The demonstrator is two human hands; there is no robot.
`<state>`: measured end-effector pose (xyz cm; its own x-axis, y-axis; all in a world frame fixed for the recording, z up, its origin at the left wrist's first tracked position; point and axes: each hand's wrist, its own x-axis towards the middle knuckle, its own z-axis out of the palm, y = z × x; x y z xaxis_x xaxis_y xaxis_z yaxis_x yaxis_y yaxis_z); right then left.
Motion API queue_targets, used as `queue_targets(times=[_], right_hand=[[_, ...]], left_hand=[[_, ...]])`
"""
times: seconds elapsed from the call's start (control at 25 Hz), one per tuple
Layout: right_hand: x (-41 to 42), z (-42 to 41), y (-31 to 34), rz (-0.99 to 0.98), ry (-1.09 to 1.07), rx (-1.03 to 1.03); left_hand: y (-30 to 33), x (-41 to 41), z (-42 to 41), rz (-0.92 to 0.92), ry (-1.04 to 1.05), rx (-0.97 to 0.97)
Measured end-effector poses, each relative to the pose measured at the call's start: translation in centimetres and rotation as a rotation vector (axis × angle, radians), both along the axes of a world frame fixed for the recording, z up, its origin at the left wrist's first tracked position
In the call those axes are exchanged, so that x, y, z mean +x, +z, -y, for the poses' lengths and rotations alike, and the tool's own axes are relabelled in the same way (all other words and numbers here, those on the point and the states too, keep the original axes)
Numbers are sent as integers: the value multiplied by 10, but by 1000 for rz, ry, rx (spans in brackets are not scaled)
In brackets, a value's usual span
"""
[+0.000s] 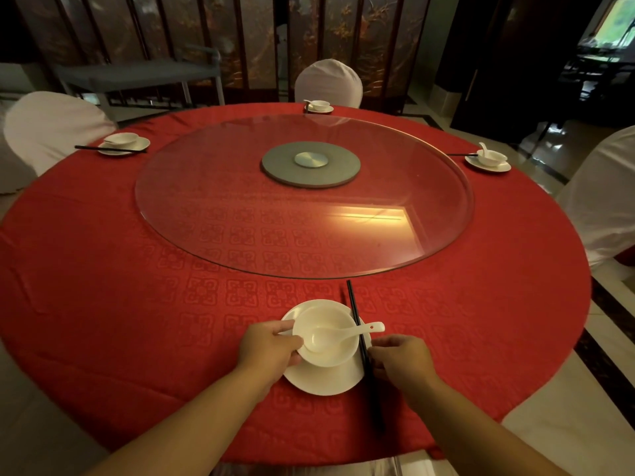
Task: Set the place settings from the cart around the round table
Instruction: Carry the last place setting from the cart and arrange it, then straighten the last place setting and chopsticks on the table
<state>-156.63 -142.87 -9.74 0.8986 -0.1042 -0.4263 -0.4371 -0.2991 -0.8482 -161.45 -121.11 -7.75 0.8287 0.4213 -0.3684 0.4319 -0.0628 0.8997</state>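
Four place settings show around the round table, and the nearest one is in hand. Its saucer lies on the red cloth at the near edge, with the bowl on it and a white spoon resting in the bowl, handle pointing right. The left hand grips the bowl's left rim, thumb over the edge. The right hand pinches the black chopsticks near their middle.

What the next move seems to turn on is the chopsticks' long axis. They run from the person toward the glass turntable, tips leaning slightly left, and they cross over the saucer's right rim and beneath the spoon handle. They lie just left of the right hand, which is the nearer one. Sliding them right, clear of the saucer and parallel to it, looks like the fitting adjustment while the left hand steadies the bowl.
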Motion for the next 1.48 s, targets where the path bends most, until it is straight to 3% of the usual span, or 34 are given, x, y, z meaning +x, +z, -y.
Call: queue_targets(times=[0.32, 0.52, 0.72, 1.12, 1.48], right_hand=[[-5, 2, 8, -49, 25, 34], [-20, 23, 41, -63, 118, 56], [-26, 83, 92, 136, 307, -138], [62, 361, 184, 398, 630, -555], [250, 555, 222, 435, 690, -823]], left_hand=[[0, -6, -4, -41, 33, -58], [25, -20, -9, -33, -111, 300], [87, -37, 21, -5, -441, 588], [165, 48, 291, -48, -527, 921], [182, 248, 491, 54, -515, 961]])
